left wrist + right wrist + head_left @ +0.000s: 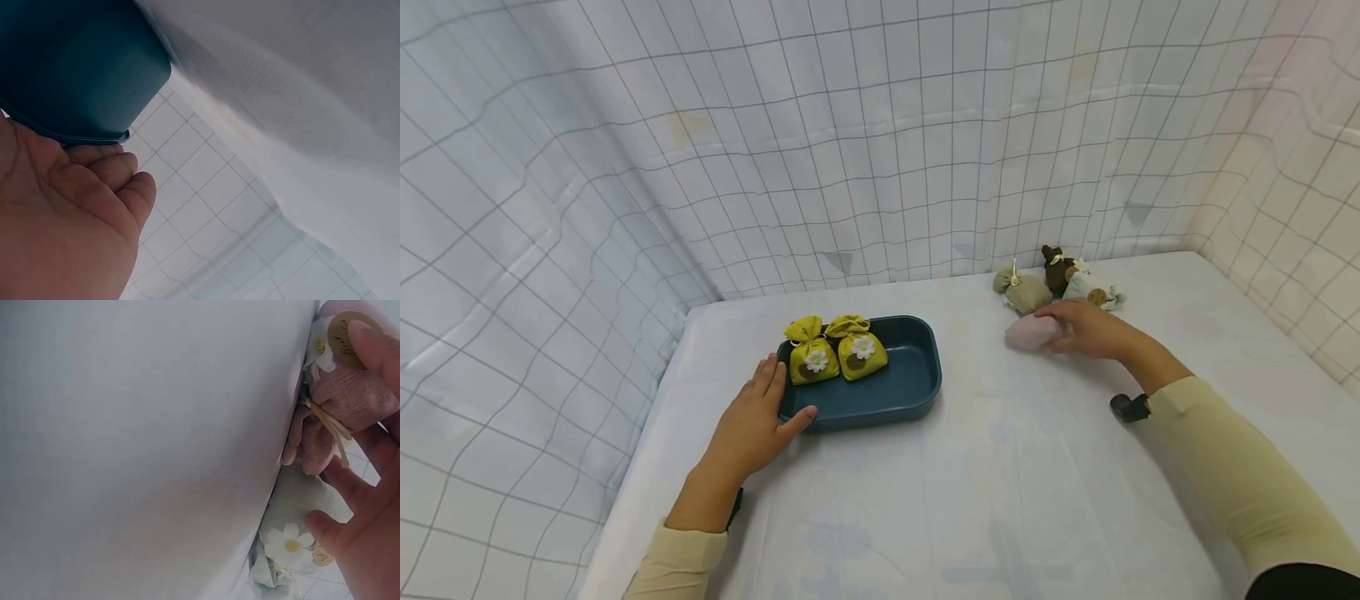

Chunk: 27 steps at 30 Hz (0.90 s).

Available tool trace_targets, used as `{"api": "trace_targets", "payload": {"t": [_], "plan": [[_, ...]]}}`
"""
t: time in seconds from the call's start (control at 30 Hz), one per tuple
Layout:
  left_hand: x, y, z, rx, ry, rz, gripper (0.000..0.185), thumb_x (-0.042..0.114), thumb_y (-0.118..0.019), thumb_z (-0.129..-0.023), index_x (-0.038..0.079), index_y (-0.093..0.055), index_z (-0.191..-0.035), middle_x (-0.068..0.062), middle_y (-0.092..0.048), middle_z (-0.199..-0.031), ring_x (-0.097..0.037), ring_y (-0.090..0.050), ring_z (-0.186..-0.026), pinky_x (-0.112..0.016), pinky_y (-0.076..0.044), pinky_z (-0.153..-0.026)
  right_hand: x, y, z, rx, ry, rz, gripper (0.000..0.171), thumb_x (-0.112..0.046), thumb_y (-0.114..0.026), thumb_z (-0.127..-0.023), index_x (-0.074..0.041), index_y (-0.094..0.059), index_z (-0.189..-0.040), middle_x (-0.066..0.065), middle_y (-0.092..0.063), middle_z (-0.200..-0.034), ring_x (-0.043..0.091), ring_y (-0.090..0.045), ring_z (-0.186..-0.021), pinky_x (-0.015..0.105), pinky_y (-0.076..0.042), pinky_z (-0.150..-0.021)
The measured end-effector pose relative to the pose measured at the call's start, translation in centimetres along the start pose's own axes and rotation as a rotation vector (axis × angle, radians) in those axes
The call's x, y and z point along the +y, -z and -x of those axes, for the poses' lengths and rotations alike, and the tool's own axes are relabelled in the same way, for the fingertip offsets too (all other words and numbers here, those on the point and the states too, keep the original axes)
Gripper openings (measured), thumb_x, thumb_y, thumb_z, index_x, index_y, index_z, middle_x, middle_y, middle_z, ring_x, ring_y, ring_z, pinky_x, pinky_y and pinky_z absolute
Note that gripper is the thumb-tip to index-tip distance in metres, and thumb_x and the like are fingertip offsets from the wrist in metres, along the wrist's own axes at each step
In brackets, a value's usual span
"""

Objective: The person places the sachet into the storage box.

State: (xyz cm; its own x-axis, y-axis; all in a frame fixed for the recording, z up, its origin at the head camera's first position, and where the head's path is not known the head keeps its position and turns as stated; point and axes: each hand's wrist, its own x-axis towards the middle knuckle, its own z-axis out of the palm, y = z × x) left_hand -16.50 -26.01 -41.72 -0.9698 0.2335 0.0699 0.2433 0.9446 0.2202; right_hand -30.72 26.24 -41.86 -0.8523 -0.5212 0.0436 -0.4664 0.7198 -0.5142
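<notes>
White cloth, ruled with thin dark lines, forms a curtain (887,150) behind and at both sides of a pale-covered bench (940,508). Two cream sleeves (1247,475) reach over the bench, one from each side. At left of centre sits a dark teal tray (880,408), its right part bare inside. The person's left hand (748,437) rests at the tray's left end, fingers extended and released, touching the rim, with the thumb by the near edge. Well apart from the tray, the right hand (1093,331) grasps a pink pouch (1028,332) between thumb and fingers at the right side of the bench; whether the pouch touches the cloth cannot be told. Two yellow pouches (814,364) stand side by side in the tray's left part, tied tops up. Near the curtain, just beyond the right hand, a khaki pouch (1028,292), a brown pouch (1057,275) and a white pouch (1081,286) cluster together, the white one partly hidden behind the hand. White flowers (863,347) decorate the yellow pair. Seen from the right wrist, the thumb presses a round tan tag (340,340) on the pink pouch, beside another white flower.
</notes>
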Motion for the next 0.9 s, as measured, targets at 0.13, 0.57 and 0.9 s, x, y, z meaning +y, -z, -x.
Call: {"api": "trace_targets", "payload": {"t": [0.13,0.57,0.9], "plan": [[-0.01,0.00,0.05,0.002,-0.002,-0.001,0.100,0.067,-0.047,-0.095,-0.008,-0.019,-0.155,-0.024,-0.010,-0.162,-0.039,-0.012,-0.149,-0.057,-0.021,-0.116,0.36,-0.04,-0.37,-0.023,-0.013,-0.057,0.054,-0.014,-0.080,-0.086,-0.001,-0.058,-0.134,0.023,-0.056,-0.135,0.041,-0.050,-0.124,0.059,-0.040,-0.102],[-0.05,-0.10,0.07,0.002,-0.008,0.007,0.101,0.068,-0.047,-0.095,-0.008,-0.019,-0.155,-0.024,-0.011,-0.162,-0.040,-0.012,-0.149,-0.057,-0.021,-0.116,0.86,0.06,-0.54,-0.049,-0.051,-0.162,0.045,-0.023,-0.078,-0.089,-0.007,-0.060,-0.128,0.009,-0.063,-0.117,0.024,-0.055,-0.099,0.042,-0.047,-0.085],[-0.12,-0.02,0.05,0.000,-0.005,0.010,0.101,0.068,-0.047,-0.095,-0.008,-0.018,-0.155,-0.024,-0.010,-0.163,-0.039,-0.012,-0.149,-0.057,-0.021,-0.116,0.96,-0.25,-0.85,-0.065,-0.020,-0.140,0.047,-0.015,-0.077,-0.089,-0.005,-0.056,-0.130,0.012,-0.061,-0.119,0.026,-0.054,-0.102,0.045,-0.046,-0.090]]}}
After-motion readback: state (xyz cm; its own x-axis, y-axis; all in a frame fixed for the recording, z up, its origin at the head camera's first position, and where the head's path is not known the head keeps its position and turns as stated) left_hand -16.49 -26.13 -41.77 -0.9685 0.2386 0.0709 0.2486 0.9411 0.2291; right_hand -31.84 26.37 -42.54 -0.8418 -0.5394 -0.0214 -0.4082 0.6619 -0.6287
